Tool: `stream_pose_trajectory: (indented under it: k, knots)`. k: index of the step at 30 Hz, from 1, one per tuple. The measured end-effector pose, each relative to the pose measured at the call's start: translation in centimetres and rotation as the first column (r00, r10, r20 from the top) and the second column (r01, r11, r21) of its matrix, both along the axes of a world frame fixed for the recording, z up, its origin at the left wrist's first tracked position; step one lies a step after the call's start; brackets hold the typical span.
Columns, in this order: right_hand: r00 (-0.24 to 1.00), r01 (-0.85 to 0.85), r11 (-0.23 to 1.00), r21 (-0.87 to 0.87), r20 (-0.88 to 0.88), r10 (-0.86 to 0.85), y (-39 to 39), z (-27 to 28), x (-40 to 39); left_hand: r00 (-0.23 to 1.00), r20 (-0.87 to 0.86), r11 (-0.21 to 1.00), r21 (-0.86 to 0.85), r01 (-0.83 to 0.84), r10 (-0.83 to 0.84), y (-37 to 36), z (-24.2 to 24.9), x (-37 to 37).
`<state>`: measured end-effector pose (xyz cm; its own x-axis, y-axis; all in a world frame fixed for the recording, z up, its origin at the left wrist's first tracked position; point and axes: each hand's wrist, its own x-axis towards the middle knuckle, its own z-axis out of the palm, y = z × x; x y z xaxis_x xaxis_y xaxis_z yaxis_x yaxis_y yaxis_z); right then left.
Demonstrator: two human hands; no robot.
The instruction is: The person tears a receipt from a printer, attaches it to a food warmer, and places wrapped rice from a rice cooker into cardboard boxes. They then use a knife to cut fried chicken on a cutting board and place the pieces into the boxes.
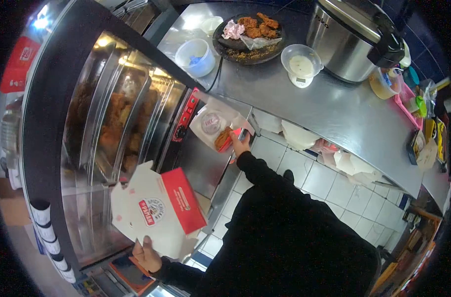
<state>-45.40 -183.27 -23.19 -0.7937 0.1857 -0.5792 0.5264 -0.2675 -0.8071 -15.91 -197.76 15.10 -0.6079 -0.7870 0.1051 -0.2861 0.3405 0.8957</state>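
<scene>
My left hand (147, 256) pinches the lower edge of a white and red cardboard food box (153, 210), partly folded, with a printed chicken logo. The box is held up in front of the glass warming cabinet. My right hand (241, 143) grips the side of a second, open food box (204, 124) at the counter's corner. Inside it sit a wrapped, round-topped portion with printed lettering (210, 123) and a piece of fried chicken (222, 138). A red edge shows beside my right fingers.
The warming cabinet (42, 148) holds trays of fried chicken. On the steel counter (265, 94) stand a black plate (250, 55) with chicken, a white tub (195, 58), a kitchen scale with a bowl (301, 64) and a large steel cooker (341, 44). Folded cartons (299, 134) sit below.
</scene>
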Motion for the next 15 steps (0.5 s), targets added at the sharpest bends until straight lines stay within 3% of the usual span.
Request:
stream_pose_trajectory:
  k: [2,4,5,7,8,10,11,13,15]
  knots:
    - [0.985,0.025,0.980,-0.197,-0.165,-0.058,0.3,3.4,-0.7,0.999,0.025,0.999,-0.023,-0.030,0.031,-0.3,-0.4,-1.4]
    - [0.967,0.111,0.979,-0.172,-0.209,-0.146,-0.3,3.4,-0.5,0.983,-0.029,0.981,0.063,0.185,-0.183,-0.7,-0.5,-2.6]
    - [0.972,0.133,0.982,-0.137,-0.175,-0.156,-0.2,3.4,-0.3,0.981,-0.033,0.979,0.065,0.194,-0.192,-1.1,-0.8,-2.7]
    - [0.980,0.173,0.985,-0.007,-0.098,-0.172,-1.9,-3.4,-0.4,0.966,-0.039,0.963,0.081,0.257,-0.254,-2.2,-1.3,-3.4]
    - [0.977,0.185,0.983,-0.011,-0.103,-0.185,-0.7,-1.7,0.0,0.963,-0.044,0.960,0.077,0.269,-0.267,-2.6,-1.5,-3.6]
    - [0.985,-0.167,0.985,-0.033,-0.045,0.165,2.6,1.6,1.4,0.955,-0.052,0.950,0.097,0.296,-0.293,-3.2,-1.9,-3.9]
    - [0.987,-0.152,0.988,-0.031,-0.049,0.150,3.2,3.6,2.0,0.950,-0.056,0.945,0.098,0.312,-0.307,-3.0,-1.6,-4.2]
    - [0.951,0.300,0.898,-0.323,0.175,-0.255,4.2,6.2,3.1,0.962,0.012,0.961,0.056,0.270,-0.271,-2.3,-0.7,-4.8]
    - [0.949,0.310,0.910,-0.275,0.146,-0.279,5.7,4.8,4.0,0.970,-0.023,0.969,0.041,0.243,-0.243,-2.8,-1.3,-4.5]
